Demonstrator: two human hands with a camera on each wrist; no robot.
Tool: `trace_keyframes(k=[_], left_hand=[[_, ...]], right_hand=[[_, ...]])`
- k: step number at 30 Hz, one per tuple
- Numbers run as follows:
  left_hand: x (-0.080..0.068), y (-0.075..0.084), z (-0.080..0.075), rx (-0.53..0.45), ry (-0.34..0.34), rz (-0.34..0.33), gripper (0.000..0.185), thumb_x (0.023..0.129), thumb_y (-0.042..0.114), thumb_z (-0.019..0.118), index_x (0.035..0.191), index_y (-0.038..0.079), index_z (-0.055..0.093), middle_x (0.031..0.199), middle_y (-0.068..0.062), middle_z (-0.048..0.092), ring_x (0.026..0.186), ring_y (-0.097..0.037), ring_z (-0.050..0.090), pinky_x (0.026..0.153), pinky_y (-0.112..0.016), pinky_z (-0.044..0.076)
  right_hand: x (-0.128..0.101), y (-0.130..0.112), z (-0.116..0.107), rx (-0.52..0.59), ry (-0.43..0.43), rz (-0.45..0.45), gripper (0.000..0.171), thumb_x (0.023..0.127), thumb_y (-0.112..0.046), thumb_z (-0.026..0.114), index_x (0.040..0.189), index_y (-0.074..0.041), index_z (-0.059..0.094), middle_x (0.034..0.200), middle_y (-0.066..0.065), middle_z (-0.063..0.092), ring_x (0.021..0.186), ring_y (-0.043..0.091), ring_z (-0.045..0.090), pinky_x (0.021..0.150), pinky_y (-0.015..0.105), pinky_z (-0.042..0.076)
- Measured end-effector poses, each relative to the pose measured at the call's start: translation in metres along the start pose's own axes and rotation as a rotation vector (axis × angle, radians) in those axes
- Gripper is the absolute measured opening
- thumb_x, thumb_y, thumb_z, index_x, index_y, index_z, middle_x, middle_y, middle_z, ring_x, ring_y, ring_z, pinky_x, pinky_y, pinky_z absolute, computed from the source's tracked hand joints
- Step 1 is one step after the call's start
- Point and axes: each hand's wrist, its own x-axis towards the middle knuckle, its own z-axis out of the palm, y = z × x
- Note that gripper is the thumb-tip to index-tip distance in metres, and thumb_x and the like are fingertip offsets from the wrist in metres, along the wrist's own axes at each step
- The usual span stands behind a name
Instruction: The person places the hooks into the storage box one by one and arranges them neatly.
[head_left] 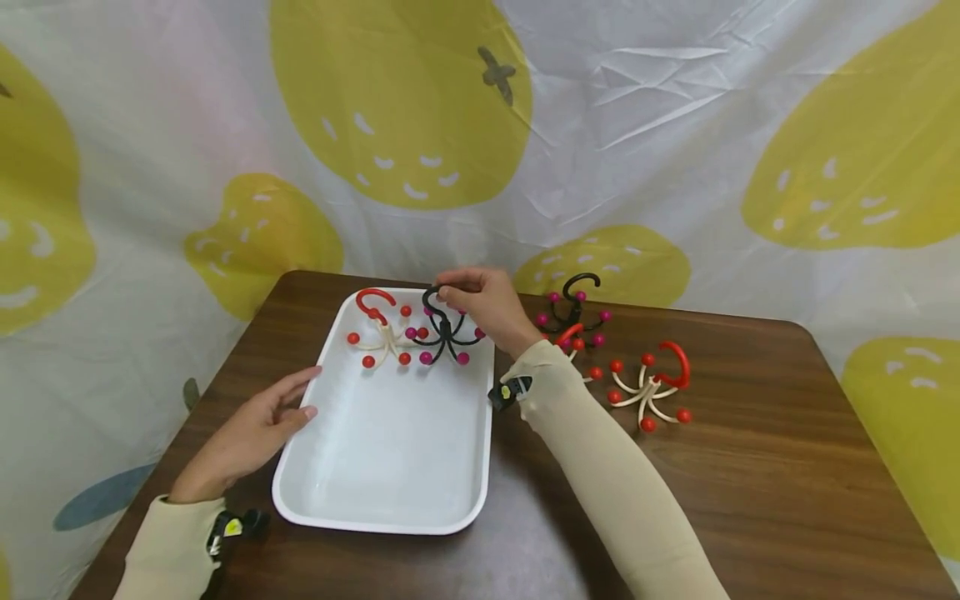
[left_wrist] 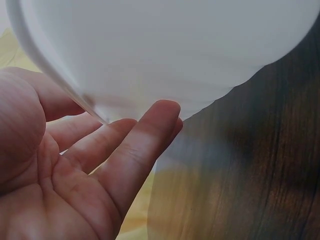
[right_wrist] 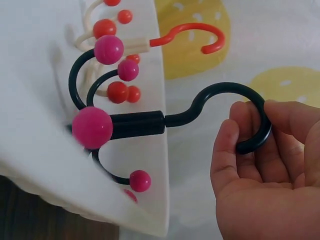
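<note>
My right hand (head_left: 491,312) pinches the curved hook of a black claw hanger (head_left: 445,328) whose curved arms end in pink balls. The hanger stands upright, hook up, at the far end of a white tray (head_left: 375,467). Beside it on the left, inside the tray, is a cream claw hanger (head_left: 387,337) with a red hook and red balls. In the right wrist view, thumb and fingers close round the tip of the black hook. My left hand (head_left: 251,437) touches the tray's left side, its fingers (left_wrist: 145,150) fairly straight against the outer wall.
Right of the tray on the brown table (head_left: 780,450) are another black claw hanger (head_left: 574,317) and a cream-and-red one (head_left: 647,392). Another red-hooked hanger (head_left: 573,333) is partly hidden behind my right wrist. A fruit-print curtain (head_left: 622,108) hangs behind the table.
</note>
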Motion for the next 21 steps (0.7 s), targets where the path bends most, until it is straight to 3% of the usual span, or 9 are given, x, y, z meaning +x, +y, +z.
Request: trace_keyframes(k=[5,10,21], left_hand=[[0.001,-0.002,0.000,-0.028,-0.009,0.024,0.065,0.109,0.014,0.059,0.167,0.009,0.030,0.162,-0.030,0.044,0.123,-0.041,0.069,0.088,-0.046,0.065],[0.002,-0.003,-0.002,-0.021,-0.014,-0.006,0.067,0.109,0.016,0.060,0.168,0.012,0.029,0.163,-0.027,0.044,0.123,-0.040,0.069,0.089,-0.047,0.065],[0.000,0.001,0.001,0.008,-0.013,-0.026,0.066,0.109,0.017,0.059,0.168,0.013,0.028,0.163,-0.028,0.043,0.125,-0.041,0.068,0.093,-0.051,0.063]], right_hand=[[0.001,0.009,-0.002,0.030,-0.012,0.007,0.022,0.097,-0.005,0.074,0.118,-0.002,0.079,0.117,0.014,0.079,0.104,0.018,0.077,0.095,0.032,0.062],[0.000,0.014,-0.004,0.049,-0.017,0.010,0.023,0.097,-0.005,0.075,0.119,-0.002,0.079,0.116,0.014,0.080,0.102,0.017,0.077,0.094,0.033,0.063],[-0.003,0.011,-0.003,-0.083,0.011,-0.036,0.023,0.098,-0.009,0.075,0.120,-0.005,0.079,0.121,0.011,0.079,0.111,0.021,0.075,0.097,0.033,0.061]])
